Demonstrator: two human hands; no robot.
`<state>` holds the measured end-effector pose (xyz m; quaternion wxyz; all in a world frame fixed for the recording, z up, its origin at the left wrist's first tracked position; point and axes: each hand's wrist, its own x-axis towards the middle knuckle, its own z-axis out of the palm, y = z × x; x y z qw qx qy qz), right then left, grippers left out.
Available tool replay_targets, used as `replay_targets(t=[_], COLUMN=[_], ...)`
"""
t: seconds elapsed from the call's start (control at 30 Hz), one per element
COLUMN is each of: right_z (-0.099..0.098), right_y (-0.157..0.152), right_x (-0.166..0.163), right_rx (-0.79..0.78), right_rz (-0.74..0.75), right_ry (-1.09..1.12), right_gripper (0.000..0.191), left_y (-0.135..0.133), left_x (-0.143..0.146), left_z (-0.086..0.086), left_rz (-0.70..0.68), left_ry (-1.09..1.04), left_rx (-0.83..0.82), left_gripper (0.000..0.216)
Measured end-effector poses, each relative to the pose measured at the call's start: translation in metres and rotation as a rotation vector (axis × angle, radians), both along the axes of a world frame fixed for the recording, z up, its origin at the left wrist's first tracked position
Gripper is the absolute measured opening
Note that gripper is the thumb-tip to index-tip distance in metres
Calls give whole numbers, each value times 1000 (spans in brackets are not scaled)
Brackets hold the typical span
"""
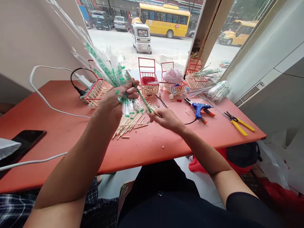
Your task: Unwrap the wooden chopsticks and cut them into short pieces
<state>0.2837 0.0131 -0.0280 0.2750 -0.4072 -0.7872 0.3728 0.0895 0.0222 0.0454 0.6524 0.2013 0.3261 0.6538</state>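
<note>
My left hand (121, 93) is closed around a bunch of clear plastic chopstick wrappers (103, 68) with green print, which fan out up to the left. A wrapped pair of chopsticks (143, 99) slants from that hand down to my right hand (167, 118). My right fingers pinch the lower end of it, where bare wood shows. Below my hands, loose wooden chopsticks (130, 126), some cut to short pieces, lie on the red table (142, 152).
Small wooden baskets with red rims (148, 84) stand along the window side. A blue glue gun (200, 109) and yellow-handled pliers (238, 123) lie at the right. More wrapped chopsticks (219, 90) lie near the wall. A phone (28, 139) and white cable (47, 101) are at the left.
</note>
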Motion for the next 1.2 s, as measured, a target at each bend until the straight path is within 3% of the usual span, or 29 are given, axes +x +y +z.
replay_targets(t=[0.17,0.37,0.57,0.73,0.83,1.03,1.2], right_z=[3,-3,4,15,18,21,22], right_y=[-9,-11,-2,12,15,13,13], right_x=[-8,-11,-2,15,18,15,20], right_rx=[-118,-145,-290,-298,-310,-291,-254], right_rz=[69,59,125,-1,-65,-147,-82], right_ry=[67,223,319,579,680,740,724], right_gripper=[46,46,62,66,56,60,67], left_y=[5,-11,-28,-47,-61,-73,-72], left_x=[9,36,31,22,30,47,46], left_z=[-26,-51,-50,-50,-54,-63,-67], left_rz=[56,75,33,-64,-140,-198,-163], left_ry=[222,251,253,262,291,348,429], left_rx=[35,117,123,55,-16,-14,35], left_gripper=[21,26,25,9,7,30,39])
